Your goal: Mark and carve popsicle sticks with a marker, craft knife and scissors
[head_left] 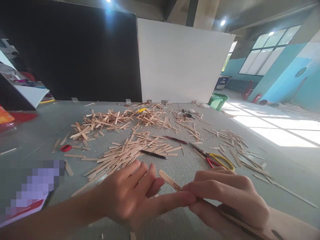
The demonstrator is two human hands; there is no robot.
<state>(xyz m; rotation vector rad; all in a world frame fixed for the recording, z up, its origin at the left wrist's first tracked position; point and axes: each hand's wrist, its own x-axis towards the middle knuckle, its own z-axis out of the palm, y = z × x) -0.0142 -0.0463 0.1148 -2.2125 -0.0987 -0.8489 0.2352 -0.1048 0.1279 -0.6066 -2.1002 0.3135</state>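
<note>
A wooden craft stick [169, 179] with dark lines drawn on it juts from the pinched fingers of my right hand [230, 196]. Beneath that hand, a long, thin wooden strip [246, 223] runs toward the lower right; its kind is partly hidden. My left hand [132, 193] is beside it with fingers loosely bent and apart, one digit stretched out to touch the right fingertips. Just beyond the hands lies a pile of plain craft sticks [125, 155], with a black pen [153, 154] on its near side. Red-and-yellow-handled scissors [212, 159] rest behind my right hand.
More sticks are heaped [107, 120] farther back and scattered [232, 138] at the right. A red ring [66, 148], a dark slim tool [176, 139] and a yellow item [141, 110] lie among them. Black [95, 53] and white [182, 63] panels stand behind the table.
</note>
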